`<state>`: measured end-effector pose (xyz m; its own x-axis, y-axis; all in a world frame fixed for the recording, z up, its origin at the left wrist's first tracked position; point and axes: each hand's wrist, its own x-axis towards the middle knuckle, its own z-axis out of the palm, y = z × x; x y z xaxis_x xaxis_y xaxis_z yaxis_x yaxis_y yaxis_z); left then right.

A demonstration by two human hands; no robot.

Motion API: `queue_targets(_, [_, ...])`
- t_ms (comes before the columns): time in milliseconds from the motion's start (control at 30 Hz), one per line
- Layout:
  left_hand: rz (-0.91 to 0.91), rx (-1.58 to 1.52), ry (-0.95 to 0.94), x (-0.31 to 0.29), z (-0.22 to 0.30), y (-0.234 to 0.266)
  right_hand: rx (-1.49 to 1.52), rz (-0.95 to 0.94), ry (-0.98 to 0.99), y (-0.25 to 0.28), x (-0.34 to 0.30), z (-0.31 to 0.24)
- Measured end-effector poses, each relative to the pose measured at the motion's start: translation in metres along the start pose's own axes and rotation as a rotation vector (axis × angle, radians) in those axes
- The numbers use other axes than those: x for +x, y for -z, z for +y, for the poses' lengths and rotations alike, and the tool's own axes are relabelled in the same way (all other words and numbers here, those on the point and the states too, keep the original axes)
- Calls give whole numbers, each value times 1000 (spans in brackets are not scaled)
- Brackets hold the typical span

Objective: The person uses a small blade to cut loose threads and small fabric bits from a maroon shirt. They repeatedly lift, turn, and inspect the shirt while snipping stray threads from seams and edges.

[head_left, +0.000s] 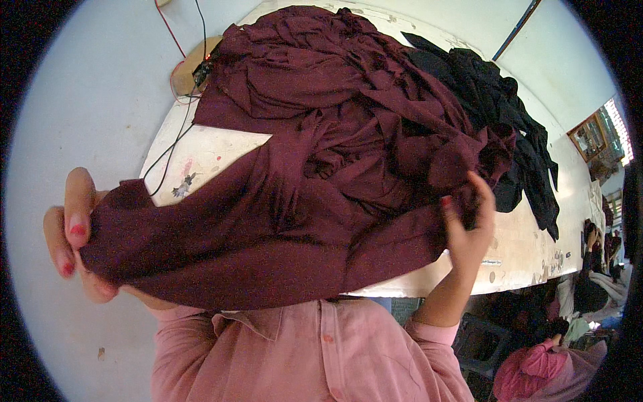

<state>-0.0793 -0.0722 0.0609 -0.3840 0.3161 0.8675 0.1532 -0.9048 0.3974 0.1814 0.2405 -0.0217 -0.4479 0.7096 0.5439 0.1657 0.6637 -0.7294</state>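
A maroon garment (261, 234) is stretched between my two hands in front of my chest, over the near edge of the table. My left hand (79, 231) grips its left end, fingers wrapped over the cloth and the thumb side hidden behind it. At the other end, my right hand (467, 224) pinches the fabric, with part of the fingers hidden by folds. Beyond it, a large heap of maroon cloth (301, 74) covers much of the table, and the held piece runs up against that heap.
Black cloth (495, 100) lies bunched on the right side of the white table (529, 234). Dark cables (175, 144) hang by the wall at the left. At the lower right, a dark stool (479, 342) and a person in pink (536, 368) are beside the table.
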Motion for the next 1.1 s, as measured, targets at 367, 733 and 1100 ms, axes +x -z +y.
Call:
queue_targets(367, [-93,1667,81,51,-56,65,178,-600,72,-29,-21,-10])
queue_targets(733, [-724,1203,685,-27,-83,-25,871,361,-553,-1,12,27])
queue_targets(1100, [246,1092,373,54,-26,52,-477,-142,49,-19,-2,5])
